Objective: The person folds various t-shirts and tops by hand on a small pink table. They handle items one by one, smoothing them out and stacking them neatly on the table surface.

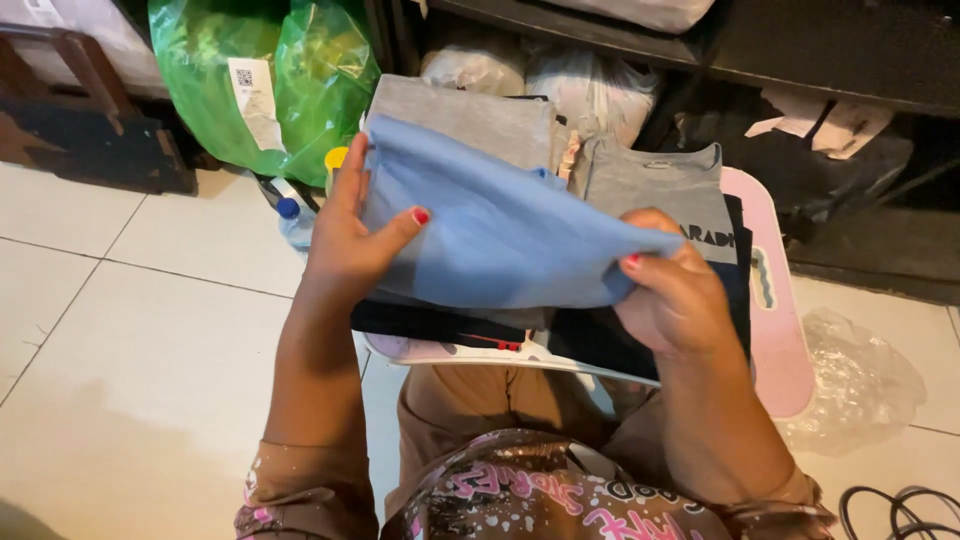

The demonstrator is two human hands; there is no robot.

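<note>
A light blue folded garment (505,225) is held up between both hands above a pile of clothes. My left hand (348,240) grips its left edge, thumb on top. My right hand (672,285) pinches its right corner. Under it lie a grey folded garment (470,118), a grey shirt with dark lettering (665,190) and dark clothes (590,340), all stacked on a pink plastic stool (785,330).
A green plastic bag (270,80) stands at the back left, with a bottle with a blue cap (292,218) beside it. White bags (560,75) sit under a dark shelf (800,50). Crumpled clear plastic (860,385) and black cables (900,510) lie on the tiled floor at right.
</note>
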